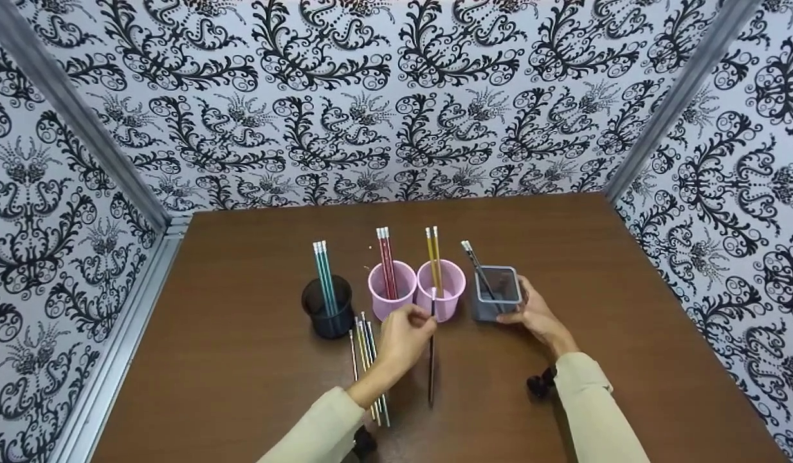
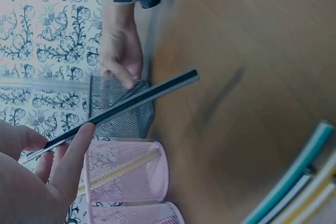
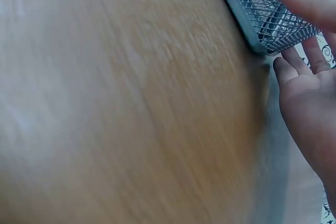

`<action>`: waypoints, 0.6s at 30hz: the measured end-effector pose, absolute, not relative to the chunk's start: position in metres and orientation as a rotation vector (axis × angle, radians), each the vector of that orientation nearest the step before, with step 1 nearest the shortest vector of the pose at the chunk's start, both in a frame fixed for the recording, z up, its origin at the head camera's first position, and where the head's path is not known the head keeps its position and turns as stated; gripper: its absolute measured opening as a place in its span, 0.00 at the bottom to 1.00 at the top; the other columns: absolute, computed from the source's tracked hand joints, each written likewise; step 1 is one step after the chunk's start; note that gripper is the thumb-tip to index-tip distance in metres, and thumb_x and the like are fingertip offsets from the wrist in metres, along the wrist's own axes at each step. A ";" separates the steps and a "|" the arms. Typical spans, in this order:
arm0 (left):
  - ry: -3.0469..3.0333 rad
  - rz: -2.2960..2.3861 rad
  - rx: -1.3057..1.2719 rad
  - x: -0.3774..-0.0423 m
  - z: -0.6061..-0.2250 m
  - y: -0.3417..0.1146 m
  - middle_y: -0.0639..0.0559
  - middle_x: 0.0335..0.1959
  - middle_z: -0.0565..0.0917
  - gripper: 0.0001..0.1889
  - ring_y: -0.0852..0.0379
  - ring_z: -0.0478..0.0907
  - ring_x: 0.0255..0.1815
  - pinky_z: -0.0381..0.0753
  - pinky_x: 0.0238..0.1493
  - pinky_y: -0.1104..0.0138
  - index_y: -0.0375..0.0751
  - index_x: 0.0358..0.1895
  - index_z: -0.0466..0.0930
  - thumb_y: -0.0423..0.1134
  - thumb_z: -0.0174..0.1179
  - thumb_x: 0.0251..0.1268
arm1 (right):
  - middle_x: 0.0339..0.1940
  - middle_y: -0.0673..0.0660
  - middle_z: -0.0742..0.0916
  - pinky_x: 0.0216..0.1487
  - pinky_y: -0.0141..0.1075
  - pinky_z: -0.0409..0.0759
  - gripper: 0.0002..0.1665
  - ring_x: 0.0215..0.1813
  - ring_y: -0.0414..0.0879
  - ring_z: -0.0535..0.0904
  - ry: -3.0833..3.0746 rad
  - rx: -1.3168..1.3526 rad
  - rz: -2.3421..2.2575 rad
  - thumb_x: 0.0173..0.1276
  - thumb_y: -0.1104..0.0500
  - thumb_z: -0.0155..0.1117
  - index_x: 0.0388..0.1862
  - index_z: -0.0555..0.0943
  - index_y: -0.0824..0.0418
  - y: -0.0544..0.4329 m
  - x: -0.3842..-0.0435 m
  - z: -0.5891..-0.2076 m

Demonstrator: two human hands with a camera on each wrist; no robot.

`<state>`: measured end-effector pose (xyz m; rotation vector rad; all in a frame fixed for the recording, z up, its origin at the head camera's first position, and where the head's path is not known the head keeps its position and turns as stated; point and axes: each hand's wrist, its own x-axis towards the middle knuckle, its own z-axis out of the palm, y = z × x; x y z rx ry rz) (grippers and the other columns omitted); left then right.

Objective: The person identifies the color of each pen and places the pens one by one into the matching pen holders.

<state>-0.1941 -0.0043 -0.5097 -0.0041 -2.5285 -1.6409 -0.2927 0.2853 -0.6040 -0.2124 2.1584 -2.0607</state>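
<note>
My left hand (image 1: 406, 335) pinches a black pencil (image 1: 431, 370) between thumb and fingers, in front of the right pink cup. The pencil stands roughly lengthwise with its white end up; in the left wrist view the pencil (image 2: 131, 100) slants above the table. My right hand (image 1: 543, 323) holds the grey square mesh cup (image 1: 483, 312) by its right side, thumb along the front. Black pencils (image 1: 475, 262) lean to the left inside that cup. In the right wrist view the thumb (image 3: 307, 4) lies over the mesh wall, and the other fingers are partly hidden.
Left of the square cup stand two pink mesh cups (image 1: 457, 304), one with yellow pencils (image 1: 433, 247), the other with red pencils (image 1: 386, 260). A black round cup (image 1: 332, 326) holds teal pencils (image 1: 325, 276). Several loose mixed-colour pencils (image 1: 363, 344) lie under the left forearm. Patterned walls enclose the table.
</note>
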 end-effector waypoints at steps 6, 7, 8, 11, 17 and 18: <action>-2.516 -1.695 -0.036 -0.196 -0.504 0.006 0.45 0.27 0.88 0.03 0.61 0.81 0.26 0.81 0.30 0.71 0.35 0.31 0.84 0.31 0.66 0.53 | 0.64 0.76 0.72 0.53 0.28 0.78 0.63 0.53 0.40 0.77 2.177 -0.316 -2.026 0.35 0.86 0.69 0.74 0.55 0.71 0.286 -0.296 -0.602; -2.519 -1.691 -0.039 -0.196 -0.504 0.007 0.45 0.27 0.88 0.03 0.61 0.81 0.26 0.81 0.30 0.72 0.35 0.32 0.85 0.31 0.66 0.53 | 0.62 0.75 0.73 0.52 0.28 0.78 0.63 0.52 0.41 0.77 2.188 -0.337 -2.018 0.34 0.86 0.69 0.74 0.55 0.71 0.285 -0.296 -0.601; -2.519 -1.690 -0.044 -0.196 -0.504 0.008 0.45 0.27 0.88 0.03 0.61 0.81 0.26 0.81 0.30 0.72 0.35 0.32 0.85 0.31 0.66 0.53 | 0.62 0.74 0.74 0.53 0.28 0.78 0.64 0.53 0.42 0.76 2.202 -0.349 -2.009 0.33 0.86 0.69 0.74 0.55 0.71 0.285 -0.297 -0.601; -2.504 -1.711 -0.051 -0.197 -0.505 0.009 0.44 0.27 0.88 0.03 0.61 0.81 0.26 0.80 0.30 0.72 0.35 0.32 0.85 0.31 0.67 0.53 | 0.61 0.74 0.75 0.53 0.29 0.77 0.64 0.52 0.43 0.75 2.230 -0.363 -1.976 0.31 0.85 0.67 0.74 0.56 0.70 0.283 -0.297 -0.598; -2.451 -1.793 0.014 -0.209 -0.501 0.013 0.45 0.29 0.89 0.04 0.62 0.81 0.28 0.81 0.33 0.71 0.35 0.33 0.85 0.32 0.67 0.56 | 0.59 0.72 0.76 0.47 0.33 0.78 0.63 0.51 0.47 0.73 2.285 -0.299 -1.970 0.28 0.86 0.62 0.72 0.60 0.71 0.278 -0.298 -0.597; -2.442 -1.834 0.037 -0.212 -0.499 0.014 0.45 0.29 0.88 0.04 0.62 0.81 0.27 0.82 0.32 0.70 0.35 0.34 0.85 0.32 0.67 0.57 | 0.59 0.72 0.76 0.46 0.33 0.78 0.62 0.51 0.48 0.73 2.293 -0.288 -1.975 0.27 0.86 0.62 0.72 0.60 0.71 0.277 -0.299 -0.598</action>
